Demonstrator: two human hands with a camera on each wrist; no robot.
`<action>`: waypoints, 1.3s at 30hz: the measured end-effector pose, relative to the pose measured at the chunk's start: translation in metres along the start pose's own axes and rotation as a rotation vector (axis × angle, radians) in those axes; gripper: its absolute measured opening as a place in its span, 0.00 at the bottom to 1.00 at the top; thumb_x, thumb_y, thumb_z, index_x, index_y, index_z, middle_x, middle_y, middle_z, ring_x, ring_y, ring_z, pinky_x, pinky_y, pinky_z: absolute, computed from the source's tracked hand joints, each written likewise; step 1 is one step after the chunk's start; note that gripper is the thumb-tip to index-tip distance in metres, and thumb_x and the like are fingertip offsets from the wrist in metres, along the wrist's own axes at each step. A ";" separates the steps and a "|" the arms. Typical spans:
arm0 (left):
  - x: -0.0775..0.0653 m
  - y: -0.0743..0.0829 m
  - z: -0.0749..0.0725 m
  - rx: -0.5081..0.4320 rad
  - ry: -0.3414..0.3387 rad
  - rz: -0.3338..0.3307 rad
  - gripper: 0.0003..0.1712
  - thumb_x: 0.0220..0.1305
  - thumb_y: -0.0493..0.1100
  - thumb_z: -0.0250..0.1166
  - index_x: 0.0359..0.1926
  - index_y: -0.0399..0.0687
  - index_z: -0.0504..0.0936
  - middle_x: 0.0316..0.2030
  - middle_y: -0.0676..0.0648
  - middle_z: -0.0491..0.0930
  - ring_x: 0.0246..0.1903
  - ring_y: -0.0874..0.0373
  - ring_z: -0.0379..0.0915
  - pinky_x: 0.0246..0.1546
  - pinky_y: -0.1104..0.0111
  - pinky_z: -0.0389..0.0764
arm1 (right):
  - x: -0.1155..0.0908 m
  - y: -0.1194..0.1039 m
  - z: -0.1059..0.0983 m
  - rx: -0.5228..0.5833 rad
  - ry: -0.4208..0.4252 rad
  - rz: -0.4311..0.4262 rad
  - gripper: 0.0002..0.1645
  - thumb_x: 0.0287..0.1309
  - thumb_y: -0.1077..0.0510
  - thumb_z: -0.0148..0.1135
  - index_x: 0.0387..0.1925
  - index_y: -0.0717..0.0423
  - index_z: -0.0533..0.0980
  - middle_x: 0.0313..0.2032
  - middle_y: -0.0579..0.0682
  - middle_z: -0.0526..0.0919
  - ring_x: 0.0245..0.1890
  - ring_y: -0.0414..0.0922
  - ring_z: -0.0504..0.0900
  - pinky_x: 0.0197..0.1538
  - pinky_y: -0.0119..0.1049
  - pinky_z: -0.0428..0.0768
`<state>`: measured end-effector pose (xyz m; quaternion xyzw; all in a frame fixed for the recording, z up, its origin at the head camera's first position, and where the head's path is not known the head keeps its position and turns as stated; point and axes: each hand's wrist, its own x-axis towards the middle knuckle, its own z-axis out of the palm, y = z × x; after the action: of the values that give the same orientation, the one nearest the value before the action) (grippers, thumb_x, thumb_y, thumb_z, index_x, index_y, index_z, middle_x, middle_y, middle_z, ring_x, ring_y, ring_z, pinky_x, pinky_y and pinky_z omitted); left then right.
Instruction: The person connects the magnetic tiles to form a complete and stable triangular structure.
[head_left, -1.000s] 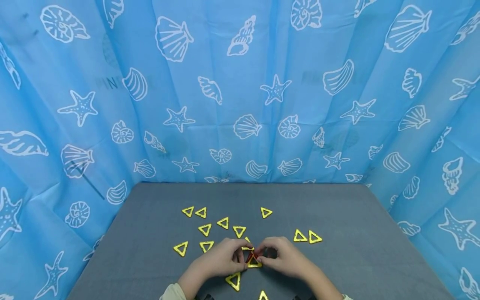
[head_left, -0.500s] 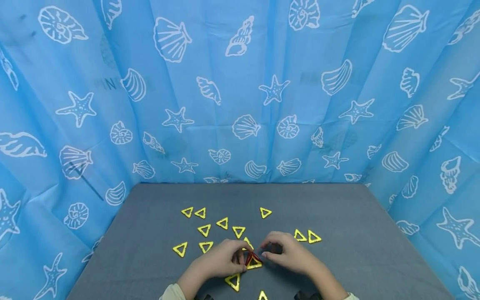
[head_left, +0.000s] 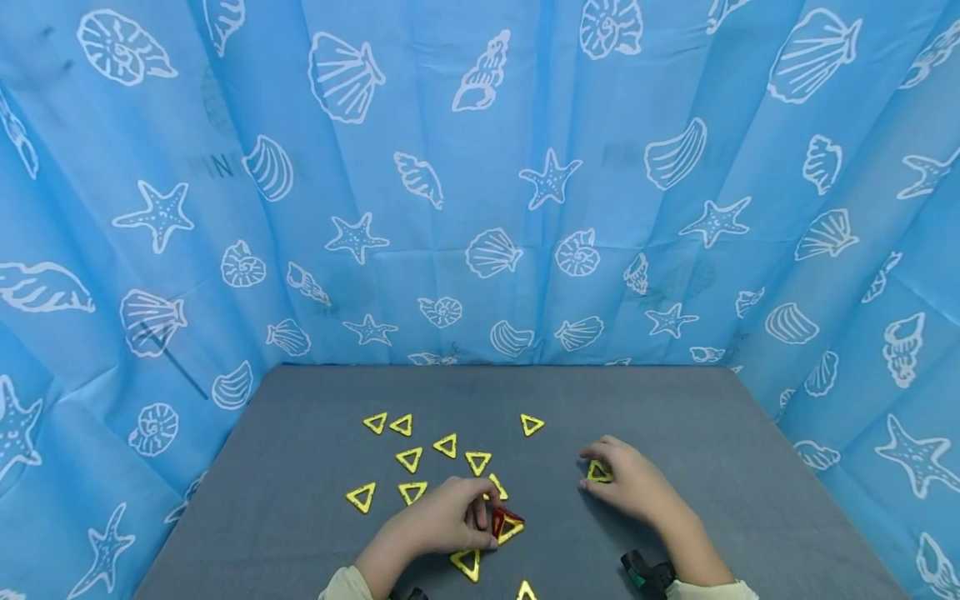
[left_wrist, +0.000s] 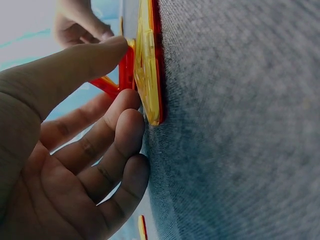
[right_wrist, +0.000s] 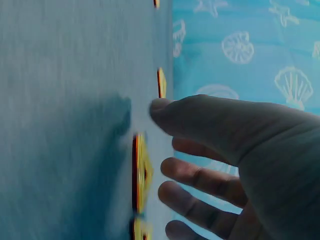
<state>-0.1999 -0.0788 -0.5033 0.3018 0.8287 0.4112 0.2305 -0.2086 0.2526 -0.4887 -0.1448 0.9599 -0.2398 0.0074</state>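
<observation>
My left hand (head_left: 450,518) pinches a red triangular magnetic tile (left_wrist: 125,70) between thumb and fingertips. The red tile stands tilted against a yellow triangular magnetic tile (head_left: 513,535) near the front middle of the table. In the left wrist view, a yellow tile with a red underside (left_wrist: 151,85) lies on the cloth by the fingertips. My right hand (head_left: 636,487) hovers around another yellow triangular tile (head_left: 603,480), thumb and fingers spread apart. The right wrist view shows that tile (right_wrist: 140,175) flat on the table below the fingers, with a gap between.
Several yellow triangular tiles lie spread over the grey table (head_left: 712,433), mostly left of centre, with one tile (head_left: 525,425) at the back. Two more lie in front, one tile (head_left: 477,567) beside my left hand. A blue shell-print curtain (head_left: 480,183) closes off the back and sides.
My right hand has let go of the tiles at the middle and moved right and back, over one of the two tiles there. My left hand keeps its hold.
</observation>
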 end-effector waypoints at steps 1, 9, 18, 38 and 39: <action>0.000 0.000 0.000 0.002 0.002 0.002 0.19 0.61 0.44 0.80 0.49 0.56 0.82 0.29 0.56 0.82 0.22 0.66 0.75 0.27 0.73 0.76 | 0.000 0.003 -0.001 0.004 -0.004 0.017 0.22 0.57 0.54 0.81 0.52 0.57 0.86 0.45 0.48 0.85 0.42 0.43 0.82 0.46 0.46 0.82; 0.000 0.000 0.002 0.016 0.027 0.016 0.13 0.63 0.46 0.79 0.42 0.55 0.82 0.28 0.58 0.81 0.23 0.67 0.74 0.27 0.73 0.75 | -0.001 0.020 -0.008 0.033 -0.056 0.099 0.24 0.52 0.50 0.84 0.47 0.58 0.87 0.41 0.47 0.82 0.40 0.42 0.80 0.43 0.44 0.79; 0.000 0.002 0.003 0.055 0.050 0.032 0.09 0.66 0.45 0.77 0.36 0.55 0.82 0.27 0.61 0.80 0.26 0.70 0.76 0.31 0.73 0.78 | -0.001 0.021 -0.007 0.043 -0.064 0.092 0.18 0.53 0.53 0.84 0.43 0.56 0.88 0.40 0.46 0.82 0.38 0.41 0.79 0.41 0.41 0.77; -0.001 0.004 0.002 0.052 0.047 0.032 0.10 0.65 0.45 0.77 0.34 0.54 0.81 0.27 0.60 0.80 0.26 0.70 0.76 0.31 0.74 0.78 | 0.001 0.021 -0.004 0.130 -0.110 0.040 0.16 0.56 0.50 0.81 0.42 0.54 0.87 0.37 0.44 0.83 0.32 0.40 0.75 0.34 0.34 0.73; -0.001 0.005 0.002 0.053 0.047 0.031 0.11 0.65 0.45 0.77 0.33 0.54 0.81 0.27 0.60 0.80 0.26 0.70 0.76 0.31 0.74 0.78 | 0.001 0.021 -0.004 0.129 -0.114 0.033 0.17 0.55 0.51 0.82 0.42 0.55 0.87 0.37 0.44 0.83 0.33 0.41 0.75 0.34 0.35 0.73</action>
<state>-0.1962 -0.0764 -0.5003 0.3109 0.8396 0.3998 0.1966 -0.2161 0.2719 -0.4953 -0.1417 0.9428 -0.2922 0.0750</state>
